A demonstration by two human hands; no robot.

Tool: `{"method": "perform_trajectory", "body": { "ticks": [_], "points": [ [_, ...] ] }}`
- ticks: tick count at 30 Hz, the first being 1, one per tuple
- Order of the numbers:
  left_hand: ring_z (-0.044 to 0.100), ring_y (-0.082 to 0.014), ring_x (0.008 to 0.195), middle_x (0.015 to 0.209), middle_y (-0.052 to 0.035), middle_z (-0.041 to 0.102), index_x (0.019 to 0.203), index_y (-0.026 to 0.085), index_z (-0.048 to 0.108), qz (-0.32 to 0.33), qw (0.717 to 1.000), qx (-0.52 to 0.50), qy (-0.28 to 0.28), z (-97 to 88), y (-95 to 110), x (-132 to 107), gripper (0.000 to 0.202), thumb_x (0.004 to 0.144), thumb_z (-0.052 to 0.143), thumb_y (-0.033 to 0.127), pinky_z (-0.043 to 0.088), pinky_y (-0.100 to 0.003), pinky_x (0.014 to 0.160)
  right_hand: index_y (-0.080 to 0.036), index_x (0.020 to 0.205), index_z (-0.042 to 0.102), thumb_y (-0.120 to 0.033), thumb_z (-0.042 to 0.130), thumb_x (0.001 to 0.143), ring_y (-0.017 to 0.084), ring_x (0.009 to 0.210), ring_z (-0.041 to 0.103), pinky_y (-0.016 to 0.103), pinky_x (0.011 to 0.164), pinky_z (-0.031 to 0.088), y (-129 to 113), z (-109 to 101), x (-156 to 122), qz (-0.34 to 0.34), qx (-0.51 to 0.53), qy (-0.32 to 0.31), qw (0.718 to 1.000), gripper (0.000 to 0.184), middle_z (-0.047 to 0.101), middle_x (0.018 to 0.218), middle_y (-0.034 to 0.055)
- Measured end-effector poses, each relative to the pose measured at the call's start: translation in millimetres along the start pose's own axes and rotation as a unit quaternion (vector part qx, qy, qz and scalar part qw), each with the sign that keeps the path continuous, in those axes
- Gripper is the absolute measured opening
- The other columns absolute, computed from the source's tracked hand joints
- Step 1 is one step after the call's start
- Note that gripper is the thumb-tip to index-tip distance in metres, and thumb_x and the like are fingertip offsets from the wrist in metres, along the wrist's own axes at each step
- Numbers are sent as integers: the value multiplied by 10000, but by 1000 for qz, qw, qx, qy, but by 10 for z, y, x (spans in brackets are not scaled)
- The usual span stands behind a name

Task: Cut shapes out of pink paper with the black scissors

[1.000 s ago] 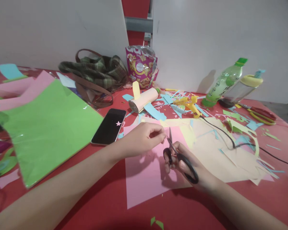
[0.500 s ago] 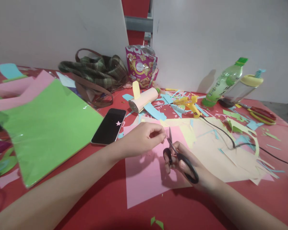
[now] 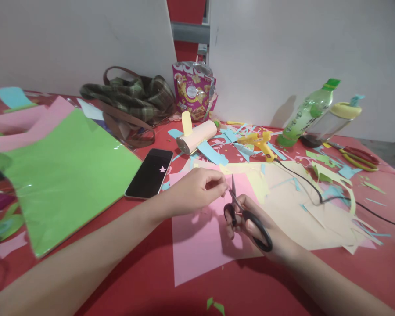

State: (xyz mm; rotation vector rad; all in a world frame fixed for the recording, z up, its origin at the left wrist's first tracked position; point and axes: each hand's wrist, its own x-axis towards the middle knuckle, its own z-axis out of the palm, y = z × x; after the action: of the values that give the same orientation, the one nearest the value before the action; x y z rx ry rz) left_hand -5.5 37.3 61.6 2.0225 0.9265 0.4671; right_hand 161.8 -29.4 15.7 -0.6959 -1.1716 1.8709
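My right hand [image 3: 250,221] is closed through the black handles of a pair of scissors [image 3: 258,230], whose blades stand slightly apart and point up and away. Beside the blade tips, my left hand [image 3: 200,186] pinches a tiny piece of pink paper [image 3: 227,186], mostly hidden by the fingertips. Both hands are above a pink sheet [image 3: 194,254] lying on the red table. To the left of my left hand lies a black phone [image 3: 148,175] with a small pink paper star [image 3: 162,169] on its screen. Behind the hands rests a paper-covered tube [image 3: 199,137] with yellow and blue paper pieces attached.
A yellow glue gun [image 3: 261,142] trails a black cord across cream paper [image 3: 292,219]. Green sheets [image 3: 75,175] lie at left. A plaid bag [image 3: 134,96], a snack bag [image 3: 194,90], a green bottle [image 3: 307,114], a clear cup [image 3: 332,120] and pliers [image 3: 357,158] stand or lie behind.
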Motion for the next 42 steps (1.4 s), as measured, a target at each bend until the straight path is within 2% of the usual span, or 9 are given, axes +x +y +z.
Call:
{"method": "perform_trajectory", "body": {
  "ticks": [16, 24, 30, 42],
  "points": [
    [384, -77, 522, 553, 38, 434, 578, 153, 450, -19, 1000, 8, 5, -42, 32, 6, 183, 733, 391, 230, 308, -188, 502, -192, 740, 352, -393, 545, 718, 95, 549, 468, 239, 499, 382, 0, 13, -1, 8, 15, 5, 1000, 280, 460, 692, -6],
    [379, -70, 520, 544, 45, 421, 563, 152, 437, -26, 1000, -5, -1, -51, 23, 17, 190, 730, 405, 238, 309, -178, 496, -190, 745, 343, -405, 522, 732, 82, 498, 477, 237, 484, 379, 2, -11, -16, 19, 4, 0, 1000, 280, 462, 683, -14],
    [373, -80, 520, 536, 37, 396, 562, 153, 434, -31, 999, 2, -12, -40, 19, 5, 220, 741, 390, 273, 301, -191, 491, -186, 752, 360, -409, 548, 711, 89, 568, 465, 245, 538, 379, 6, -3, 0, 15, 28, -3, 999, 294, 453, 720, 1],
    [376, -85, 519, 538, 29, 400, 553, 149, 436, -37, 999, 20, -7, -31, 5, 12, 239, 736, 385, 295, 299, -196, 491, -192, 739, 345, -417, 524, 725, 81, 513, 457, 238, 497, 381, -4, -4, -7, 21, 10, -5, 1000, 288, 453, 679, -16]
  ]
}}
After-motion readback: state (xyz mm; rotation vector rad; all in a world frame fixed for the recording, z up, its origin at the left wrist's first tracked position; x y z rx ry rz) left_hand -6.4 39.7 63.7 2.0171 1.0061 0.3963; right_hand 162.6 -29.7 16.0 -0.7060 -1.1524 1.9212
